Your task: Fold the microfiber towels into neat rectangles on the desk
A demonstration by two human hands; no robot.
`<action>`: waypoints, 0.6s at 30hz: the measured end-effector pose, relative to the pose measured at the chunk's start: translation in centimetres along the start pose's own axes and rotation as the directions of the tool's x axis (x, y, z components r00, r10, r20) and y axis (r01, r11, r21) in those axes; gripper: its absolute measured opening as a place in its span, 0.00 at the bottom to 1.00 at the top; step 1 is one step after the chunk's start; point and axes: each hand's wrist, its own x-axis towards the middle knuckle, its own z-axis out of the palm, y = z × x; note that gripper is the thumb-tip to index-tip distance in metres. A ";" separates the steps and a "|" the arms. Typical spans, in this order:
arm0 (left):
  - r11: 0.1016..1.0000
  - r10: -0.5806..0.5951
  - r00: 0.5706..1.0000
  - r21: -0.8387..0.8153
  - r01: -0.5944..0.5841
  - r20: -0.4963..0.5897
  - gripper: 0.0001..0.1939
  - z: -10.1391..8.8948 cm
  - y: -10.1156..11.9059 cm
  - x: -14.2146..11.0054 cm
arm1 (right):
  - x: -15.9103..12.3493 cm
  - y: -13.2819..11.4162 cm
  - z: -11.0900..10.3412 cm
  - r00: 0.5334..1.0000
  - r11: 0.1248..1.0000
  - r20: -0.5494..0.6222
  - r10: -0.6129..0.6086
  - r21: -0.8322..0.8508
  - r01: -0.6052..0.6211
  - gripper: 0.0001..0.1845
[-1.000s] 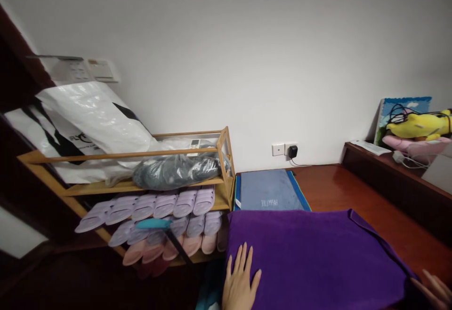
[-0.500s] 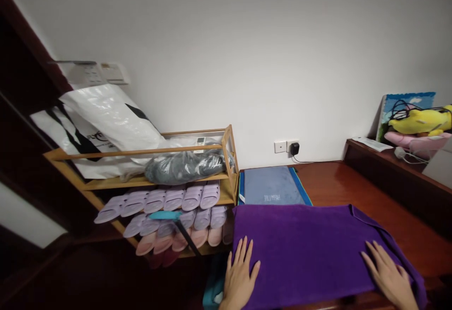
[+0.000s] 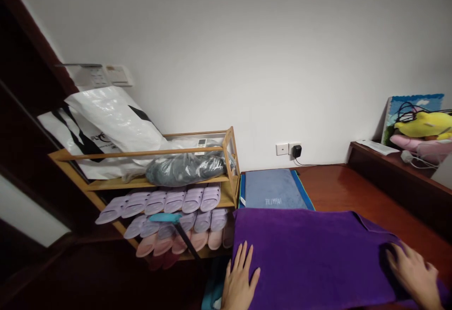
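Observation:
A purple towel [image 3: 314,253] is spread over the near part of the reddish-brown wooden surface. My left hand [image 3: 241,272] lies flat near its left edge, fingers stretched out and pointing away from me. At the towel's right side my right hand [image 3: 413,267] rests with its fingers slightly bent and apart, and nothing shows in it. The towel's far right edge is folded or rumpled. Beyond it lies a blue-grey mat [image 3: 273,190] with lettering and a brighter blue border, partly covered by the towel.
To the left stands a wooden rack [image 3: 229,159] with several slippers [image 3: 183,199], a white bag [image 3: 113,117] and a plastic-wrapped dark item [image 3: 187,169]. A blue-headed tool [image 3: 165,218] leans before it. A raised ledge [image 3: 399,173] on the right carries a yellow plush toy [image 3: 423,124].
My right hand has slid to the right across the towel, and its fingers are more bent. The left hand stays in place. The view has shifted slightly.

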 end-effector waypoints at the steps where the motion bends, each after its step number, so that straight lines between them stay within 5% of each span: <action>1: 1.000 0.000 1.000 -0.004 0.000 -0.001 0.29 0.1 0.0 0.0 | 0.2 -1.6 0.5 0.998 0.998 0.014 -0.054 0.030 0.053 0.28; 4: 1.000 -0.007 1.000 -0.012 0.007 0.003 0.29 0.1 -0.1 0.1 | 1.0 -5.9 1.9 0.988 0.986 0.102 -0.118 0.128 0.105 0.31; 7: 1.000 -0.019 1.000 -0.015 0.019 0.023 0.29 -0.1 0.1 0.0 | 2.5 -7.6 2.9 0.987 0.991 0.159 0.001 0.134 -0.022 0.35; 18: 0.998 -0.041 0.998 -0.043 0.044 0.050 0.30 -0.8 0.6 0.0 | 7.8 -1.1 6.3 0.962 0.994 0.255 0.099 0.015 -0.106 0.41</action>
